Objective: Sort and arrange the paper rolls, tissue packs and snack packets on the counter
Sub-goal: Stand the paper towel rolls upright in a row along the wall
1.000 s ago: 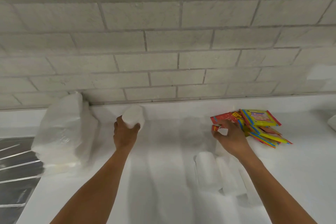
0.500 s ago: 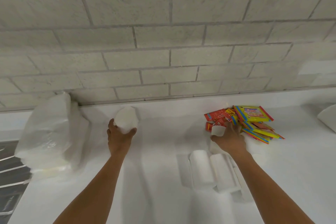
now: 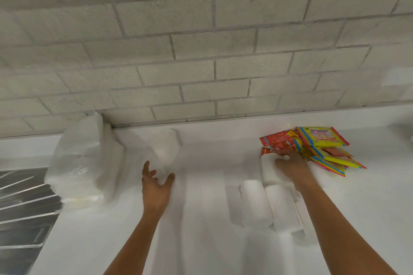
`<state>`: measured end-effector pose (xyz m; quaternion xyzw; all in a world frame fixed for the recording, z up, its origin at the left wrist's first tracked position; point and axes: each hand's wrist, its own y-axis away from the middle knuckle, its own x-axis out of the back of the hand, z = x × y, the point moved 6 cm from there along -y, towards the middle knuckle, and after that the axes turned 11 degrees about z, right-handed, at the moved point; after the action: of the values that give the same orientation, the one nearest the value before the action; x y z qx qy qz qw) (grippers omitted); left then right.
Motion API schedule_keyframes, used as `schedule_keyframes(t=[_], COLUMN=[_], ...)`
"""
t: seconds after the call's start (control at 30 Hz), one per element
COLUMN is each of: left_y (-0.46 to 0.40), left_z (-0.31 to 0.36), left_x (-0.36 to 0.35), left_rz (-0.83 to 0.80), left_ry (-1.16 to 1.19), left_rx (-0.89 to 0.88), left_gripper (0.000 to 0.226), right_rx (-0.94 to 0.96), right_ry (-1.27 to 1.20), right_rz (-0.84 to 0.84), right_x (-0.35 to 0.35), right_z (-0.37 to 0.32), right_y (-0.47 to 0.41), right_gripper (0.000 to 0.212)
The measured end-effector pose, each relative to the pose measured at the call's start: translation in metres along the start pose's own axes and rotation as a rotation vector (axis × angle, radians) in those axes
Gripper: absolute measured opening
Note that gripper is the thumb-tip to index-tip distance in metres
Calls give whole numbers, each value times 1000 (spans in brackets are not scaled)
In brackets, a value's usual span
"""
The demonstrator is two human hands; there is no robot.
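White worktop [image 3: 201, 219] below a grey brick wall [image 3: 201, 51]. Left hand [image 3: 156, 187] just above the surface, fingers spread and relaxed, grip empty, apart from the upright paper roll [image 3: 166, 148] standing just beyond the fingertips, near the wall. To the left of that roll, a bulky tissue pack [image 3: 82, 161] in clear plastic wrap, leaning against the wall at the edge of a steel sink drainer [image 3: 24, 203].

Right hand [image 3: 290, 166] laid over another paper roll [image 3: 269, 171], fingers curled across its top, grip closed round it. That roll just beside the heap of snack packets [image 3: 312, 147], red ones on the left, yellow ones with blue and red borders on the right, fanned over one another; fingertips close to the red packets, contact hard to tell. Nearer the camera, two lying rolls [image 3: 254, 205] side by side, touching each other, ends pointing toward the wall, partly under the right forearm; further white paper behind them, washed out against the bright surface and hard to separate.
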<state>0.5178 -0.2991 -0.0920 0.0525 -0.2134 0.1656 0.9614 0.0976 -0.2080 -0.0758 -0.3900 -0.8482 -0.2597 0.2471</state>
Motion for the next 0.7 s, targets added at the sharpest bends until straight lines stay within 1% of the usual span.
schedule_keyframes(t=[0.07, 0.1, 0.13, 0.2, 0.3, 0.47, 0.57, 0.7], left_y=[9, 13, 19, 29, 46, 78, 96, 110], left_z=[0, 1, 4, 11, 23, 54, 78, 109], left_x=[1, 0, 0, -3, -8, -22, -28, -31], left_rz=[-32, -49, -66, -98, -156, -305, -371, -454], left_ry=[8, 11, 16, 28, 44, 74, 102, 180], left_rx=[4, 1, -5, -16, -41, -122, -173, -203], left_gripper=[88, 87, 86, 84, 81, 71, 66, 74], right_rx=[-20, -23, -37, -27, 34, 168, 312, 437], right_ry=[-92, -131, -165, -213, -226, -292, -341, -471], right_rz=[-27, -42, -57, -90, -123, -198, -242, -360], right_x=[0, -1, 0, -3, -5, -2, 3, 8], right_z=[-1, -2, -3, -6, -16, -40, -60, -86], right_y=[4, 5, 8, 10, 17, 37, 55, 89], right_gripper=[22, 20, 25, 40, 63, 63, 72, 76])
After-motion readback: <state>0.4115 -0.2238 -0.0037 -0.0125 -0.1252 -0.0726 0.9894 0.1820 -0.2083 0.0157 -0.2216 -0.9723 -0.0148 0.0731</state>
